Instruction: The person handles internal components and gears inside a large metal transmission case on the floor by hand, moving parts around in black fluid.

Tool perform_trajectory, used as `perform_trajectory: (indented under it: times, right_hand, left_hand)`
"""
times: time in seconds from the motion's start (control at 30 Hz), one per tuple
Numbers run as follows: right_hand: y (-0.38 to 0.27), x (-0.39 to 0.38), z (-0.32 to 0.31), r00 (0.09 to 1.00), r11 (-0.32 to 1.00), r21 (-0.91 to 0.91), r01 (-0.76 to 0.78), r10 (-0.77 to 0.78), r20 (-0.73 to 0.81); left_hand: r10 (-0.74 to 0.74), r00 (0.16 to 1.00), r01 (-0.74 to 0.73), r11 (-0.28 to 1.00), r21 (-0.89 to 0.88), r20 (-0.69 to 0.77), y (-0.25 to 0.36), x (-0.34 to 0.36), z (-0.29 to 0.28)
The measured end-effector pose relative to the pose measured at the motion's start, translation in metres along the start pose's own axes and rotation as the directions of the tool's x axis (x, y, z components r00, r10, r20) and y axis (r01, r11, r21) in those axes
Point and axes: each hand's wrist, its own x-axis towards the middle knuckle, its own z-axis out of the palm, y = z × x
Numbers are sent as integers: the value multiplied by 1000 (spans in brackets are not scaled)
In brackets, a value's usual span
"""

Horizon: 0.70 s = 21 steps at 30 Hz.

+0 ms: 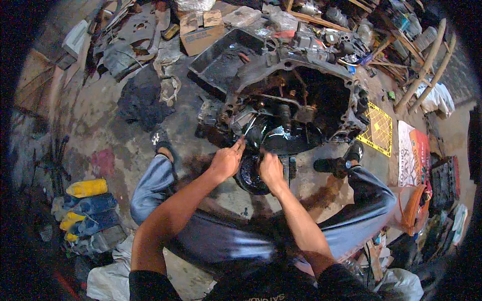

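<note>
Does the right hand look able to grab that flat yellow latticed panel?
Probably not from here: the big dark metal housing and black-shod right foot lie between the right hand and the yellow panel.

Both our bare hands reach forward, close together and apart by a narrow gap.
Our left arm (173,203) bends at the elbow and slants inward to the left hand (226,161), its fingers stretched forward and close together. Our right arm (296,215) runs straighter, angling inward to the right hand (270,170), whose fingers curl under; their tips are hard to make out. Our left leg (153,188) and right leg (369,198) spread wide, knees bent outward.
</note>
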Motion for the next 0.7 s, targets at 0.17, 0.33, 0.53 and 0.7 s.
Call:
perform_trajectory:
  times: [0.17,0.33,0.53,0.7]
  right_hand:
    - [11,-12,-23,999,995,-99,22,-18,38]
    - [-45,37,-33,999,992,-126,26,-28,-20]
    - [-34,11,-46,987,983,-178,46,-17,162]
    - [-33,42,-43,989,980,-142,141,-132,67]
  left_hand:
    - [-27,998,28,1000,4,-48,-2,2,3]
    - [-15,1000,15,1000,0,5,2,4,7]
    - [-39,990,17,986,163,133,8,-3,5]
    - [20,997,-37,974,224,80,7,-4,12]
